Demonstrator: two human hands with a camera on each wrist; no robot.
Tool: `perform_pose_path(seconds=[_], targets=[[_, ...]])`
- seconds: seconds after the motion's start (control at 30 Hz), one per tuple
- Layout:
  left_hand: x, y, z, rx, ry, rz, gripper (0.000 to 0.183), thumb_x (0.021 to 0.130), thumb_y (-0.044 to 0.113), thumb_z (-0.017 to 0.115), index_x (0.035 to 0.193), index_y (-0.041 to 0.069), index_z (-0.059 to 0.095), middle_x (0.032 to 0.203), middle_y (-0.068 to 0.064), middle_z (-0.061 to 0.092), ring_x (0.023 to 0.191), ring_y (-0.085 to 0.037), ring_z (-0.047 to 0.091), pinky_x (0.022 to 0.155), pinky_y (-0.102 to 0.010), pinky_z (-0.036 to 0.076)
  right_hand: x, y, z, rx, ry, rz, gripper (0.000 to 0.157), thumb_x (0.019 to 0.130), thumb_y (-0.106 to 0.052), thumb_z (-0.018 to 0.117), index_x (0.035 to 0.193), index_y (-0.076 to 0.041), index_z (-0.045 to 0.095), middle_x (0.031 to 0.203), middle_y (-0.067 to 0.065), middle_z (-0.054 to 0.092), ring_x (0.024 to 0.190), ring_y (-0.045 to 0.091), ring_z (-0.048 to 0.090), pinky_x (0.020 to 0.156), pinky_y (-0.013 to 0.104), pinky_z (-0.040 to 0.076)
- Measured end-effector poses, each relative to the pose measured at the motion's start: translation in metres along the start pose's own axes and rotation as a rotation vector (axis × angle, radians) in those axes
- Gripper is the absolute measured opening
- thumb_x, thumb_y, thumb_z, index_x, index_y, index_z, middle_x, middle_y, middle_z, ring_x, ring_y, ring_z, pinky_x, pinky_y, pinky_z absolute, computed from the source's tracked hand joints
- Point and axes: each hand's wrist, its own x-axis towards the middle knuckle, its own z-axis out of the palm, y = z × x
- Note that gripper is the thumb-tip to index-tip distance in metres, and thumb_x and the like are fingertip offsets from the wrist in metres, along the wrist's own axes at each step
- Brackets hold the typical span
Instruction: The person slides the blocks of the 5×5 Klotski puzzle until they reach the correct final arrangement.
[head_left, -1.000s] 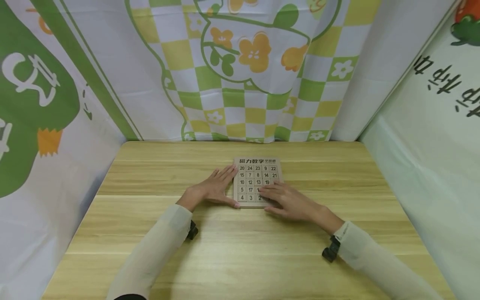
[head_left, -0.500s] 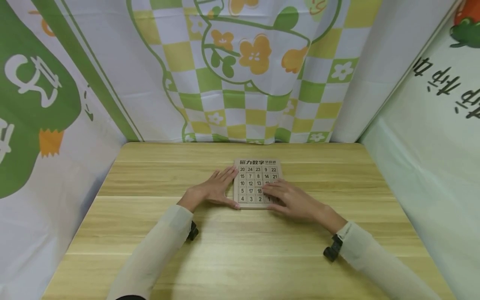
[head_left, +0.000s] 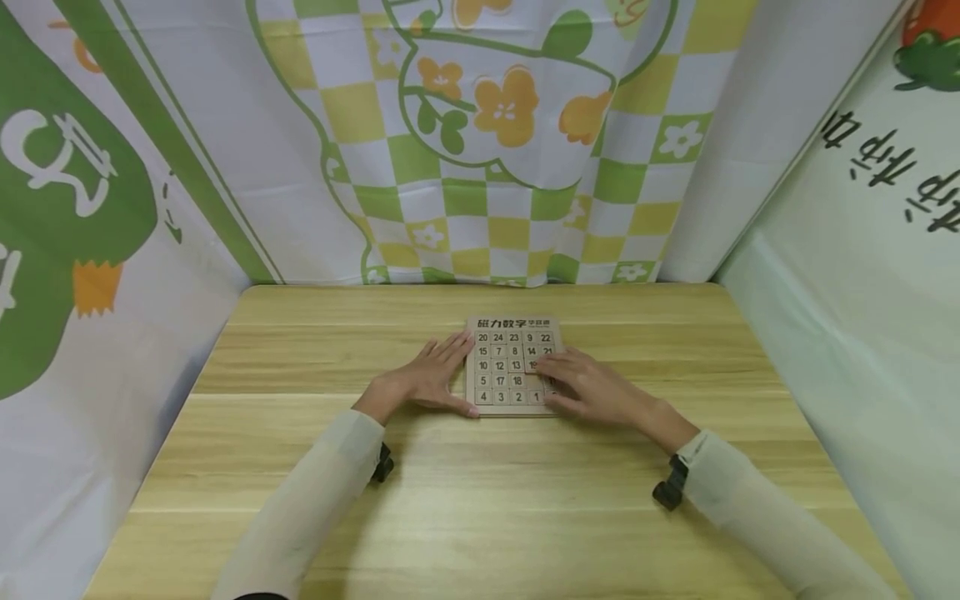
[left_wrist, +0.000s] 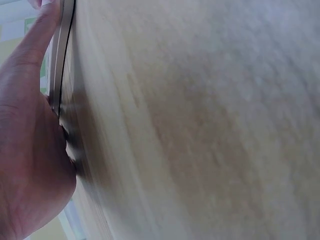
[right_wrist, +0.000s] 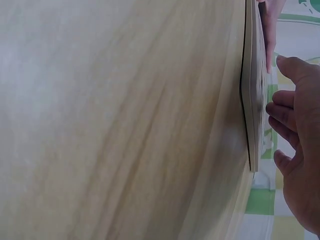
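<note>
Just below frame centre: left hand, spread, is touching puzzle board; right hand, fingers relaxed, is overlying tiles.

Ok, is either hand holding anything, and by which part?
No grip visible: the left hand rests against the number board along its left edge; the right hand is over its right side.

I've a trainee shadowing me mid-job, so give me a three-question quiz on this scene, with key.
1. In the head view, which number is on the top-left tile of the number board?
2. True or false: the left hand is at the number board's left edge.
3. Which side of the number board does the right hand partly cover? A: left. B: right.
Key: 1, 20; 2, true; 3, B.
</note>
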Motion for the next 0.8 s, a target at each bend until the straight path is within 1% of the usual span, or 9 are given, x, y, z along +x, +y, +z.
perform_pose_path(seconds=[0.17, 0.33, 0.5, 0.67, 0.8], targets=[[-0.0009, -0.0009, 0.0011, -0.007, 0.009, 0.008, 0.144, 0.074, 0.098, 0.058, 0.17, 0.017, -0.012, 0.176, -0.001, -0.019, 0.163, -0.022, -0.014, 0.131, -0.052, -0.01, 0.0007, 0.0029, -0.0002, 0.01, -0.013, 0.009, 0.062, 0.102, -0.037, 0.072, 0.149, 0.001, 0.057, 0.155, 0.018, 0.057, 0.146, 0.04, 0.049, 0.126, 0.062, 0.028], [0.0, -0.002, 0.0028, -0.026, 0.019, 0.021, 0.144, 0.073, 0.097, 0.059, 0.17, 0.017, -0.011, 0.176, -0.003, -0.018, 0.164, -0.023, -0.013, 0.13, -0.053, -0.011, 0.0016, 0.0031, 0.0001, 0.003, -0.029, 0.011, 0.061, 0.103, -0.037, 0.07, 0.15, 0.0, 0.057, 0.156, 0.018, 0.056, 0.147, 0.04, 0.048, 0.126, 0.061, 0.028], [0.0006, -0.0028, 0.0031, -0.037, 0.015, 0.02, 0.145, 0.073, 0.096, 0.061, 0.17, 0.017, -0.012, 0.176, -0.003, -0.019, 0.164, -0.023, -0.014, 0.13, -0.053, -0.012, 0.0035, 0.0027, 0.0003, -0.003, -0.043, 0.01, 0.06, 0.104, -0.037, 0.069, 0.15, 0.0, 0.057, 0.156, 0.018, 0.056, 0.148, 0.04, 0.048, 0.126, 0.06, 0.028], [0.0007, -0.0021, 0.0015, -0.05, 0.022, 0.021, 0.145, 0.073, 0.095, 0.063, 0.17, 0.016, -0.01, 0.177, -0.003, -0.018, 0.164, -0.023, -0.013, 0.13, -0.053, -0.012, 0.0043, 0.0027, 0.0005, -0.004, -0.042, 0.004, 0.059, 0.104, -0.037, 0.068, 0.15, 0.0, 0.058, 0.156, 0.018, 0.056, 0.147, 0.039, 0.048, 0.126, 0.06, 0.028], [-0.0011, 0.0013, -0.0012, -0.049, 0.017, 0.018, 0.145, 0.073, 0.096, 0.062, 0.17, 0.015, -0.009, 0.177, -0.004, -0.017, 0.164, -0.024, -0.014, 0.13, -0.052, -0.013, 0.003, 0.0011, 0.001, -0.015, -0.036, -0.005, 0.058, 0.104, -0.037, 0.068, 0.148, -0.001, 0.059, 0.155, 0.017, 0.056, 0.147, 0.039, 0.049, 0.126, 0.06, 0.029]])
